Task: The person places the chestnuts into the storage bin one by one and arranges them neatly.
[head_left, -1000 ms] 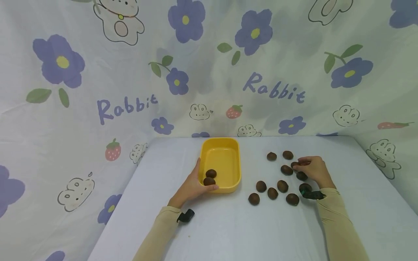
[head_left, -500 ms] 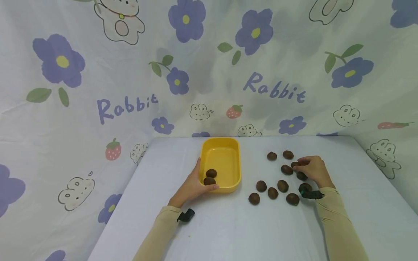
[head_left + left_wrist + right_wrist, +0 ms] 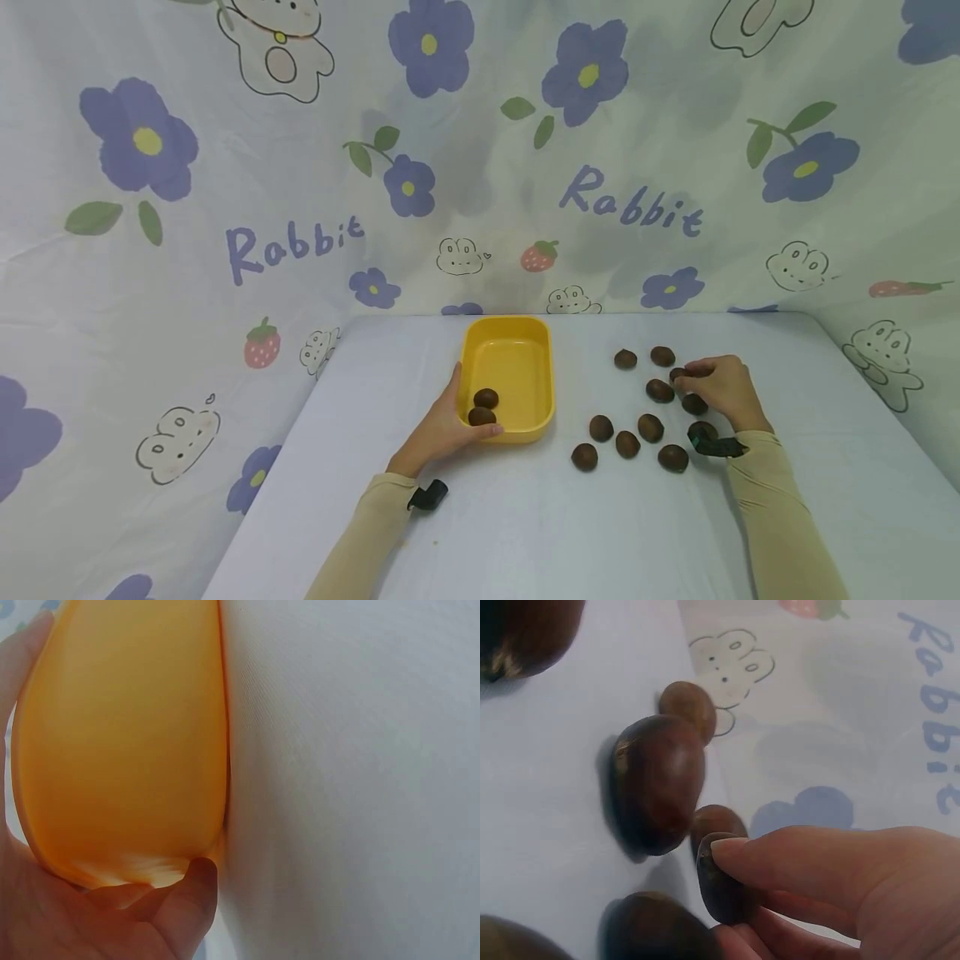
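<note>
A yellow rectangular tub [image 3: 546,379] stands at the back middle of the table, two chestnuts [image 3: 486,398] lying at its near left end. My left hand [image 3: 444,427] grips the tub's near left corner, thumb along the near wall and fingers up the left side. To the right, my right hand [image 3: 726,390] pinches a chestnut [image 3: 721,889] between thumb and fingers. Around that hand lie loose chestnuts, one [image 3: 660,390] just left of the fingertips and another [image 3: 694,404] below them. In the right wrist view a large chestnut [image 3: 660,784] sits beside the pinched one.
Several more chestnuts [image 3: 627,444] are scattered over the white table [image 3: 510,525] right of the tub. One chestnut [image 3: 702,432] lies by the black wrist strap [image 3: 716,444] of the right arm. A printed cloth [image 3: 480,167] hangs behind the table.
My right hand, with the pinched chestnut, has risen very slightly in the head view. The left hand and the tub stay in place.
</note>
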{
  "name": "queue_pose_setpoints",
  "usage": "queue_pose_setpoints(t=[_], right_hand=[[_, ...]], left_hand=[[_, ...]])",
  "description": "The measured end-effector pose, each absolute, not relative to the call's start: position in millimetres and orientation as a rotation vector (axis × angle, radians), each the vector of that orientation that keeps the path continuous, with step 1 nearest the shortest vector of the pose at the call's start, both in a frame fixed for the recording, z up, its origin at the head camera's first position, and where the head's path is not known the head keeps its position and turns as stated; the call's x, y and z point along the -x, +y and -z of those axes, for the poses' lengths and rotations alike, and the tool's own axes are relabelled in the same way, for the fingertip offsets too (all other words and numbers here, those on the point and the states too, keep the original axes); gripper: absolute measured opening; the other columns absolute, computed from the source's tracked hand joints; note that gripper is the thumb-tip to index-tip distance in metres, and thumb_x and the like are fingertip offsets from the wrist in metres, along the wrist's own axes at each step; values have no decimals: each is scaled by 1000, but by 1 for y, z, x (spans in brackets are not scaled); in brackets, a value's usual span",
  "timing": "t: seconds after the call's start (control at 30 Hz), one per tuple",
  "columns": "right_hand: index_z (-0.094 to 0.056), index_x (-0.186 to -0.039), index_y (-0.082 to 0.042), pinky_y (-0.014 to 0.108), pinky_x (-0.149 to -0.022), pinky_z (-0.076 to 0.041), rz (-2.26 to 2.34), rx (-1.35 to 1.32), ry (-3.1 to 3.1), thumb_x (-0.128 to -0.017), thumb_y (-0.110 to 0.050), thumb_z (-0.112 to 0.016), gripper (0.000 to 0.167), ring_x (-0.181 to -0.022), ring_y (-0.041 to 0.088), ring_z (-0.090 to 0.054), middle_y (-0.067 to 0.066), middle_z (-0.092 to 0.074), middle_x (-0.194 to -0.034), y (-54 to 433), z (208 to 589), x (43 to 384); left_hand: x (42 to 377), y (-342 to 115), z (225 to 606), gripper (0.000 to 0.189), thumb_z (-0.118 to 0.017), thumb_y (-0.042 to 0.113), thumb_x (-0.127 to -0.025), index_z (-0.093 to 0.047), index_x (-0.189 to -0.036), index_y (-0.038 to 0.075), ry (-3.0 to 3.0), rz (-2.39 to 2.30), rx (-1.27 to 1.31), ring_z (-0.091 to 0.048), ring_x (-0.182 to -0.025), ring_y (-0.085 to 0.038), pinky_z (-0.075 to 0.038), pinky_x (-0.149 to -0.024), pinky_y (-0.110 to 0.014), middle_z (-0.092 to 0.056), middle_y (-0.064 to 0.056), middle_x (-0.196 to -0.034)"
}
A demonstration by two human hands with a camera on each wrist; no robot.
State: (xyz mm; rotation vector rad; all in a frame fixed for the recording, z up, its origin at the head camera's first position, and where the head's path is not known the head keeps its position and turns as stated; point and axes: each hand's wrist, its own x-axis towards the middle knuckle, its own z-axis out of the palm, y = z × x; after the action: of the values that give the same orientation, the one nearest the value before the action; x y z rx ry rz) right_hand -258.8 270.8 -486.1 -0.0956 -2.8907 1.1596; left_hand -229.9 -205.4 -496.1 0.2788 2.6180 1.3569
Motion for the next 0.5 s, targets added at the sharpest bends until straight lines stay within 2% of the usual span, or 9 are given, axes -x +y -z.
queue_pose_setpoints(t=[0.27, 0.5], right_hand=[[-70, -124, 8, 53, -86, -60, -1171, 75, -2931, -90, -33, -79, 54, -107, 43, -70, 29, -72, -122, 265, 468, 258], [-67, -130, 7, 58, -94, -57, -1180, 44, -2948, -91, -38, -77, 60, -117, 47, -65, 31, -68, -130, 253, 449, 251]], left_hand=[[229, -206, 495, 142, -91, 57, -72, 9, -167, 24, 2611, -1363, -259, -16, -162, -30, -19, -130, -58, -5, -5, -176], [228, -206, 495, 141, -90, 56, -72, 8, -167, 24, 2632, -1341, -245, -18, -162, -30, -20, -130, -58, -7, -5, -176]])
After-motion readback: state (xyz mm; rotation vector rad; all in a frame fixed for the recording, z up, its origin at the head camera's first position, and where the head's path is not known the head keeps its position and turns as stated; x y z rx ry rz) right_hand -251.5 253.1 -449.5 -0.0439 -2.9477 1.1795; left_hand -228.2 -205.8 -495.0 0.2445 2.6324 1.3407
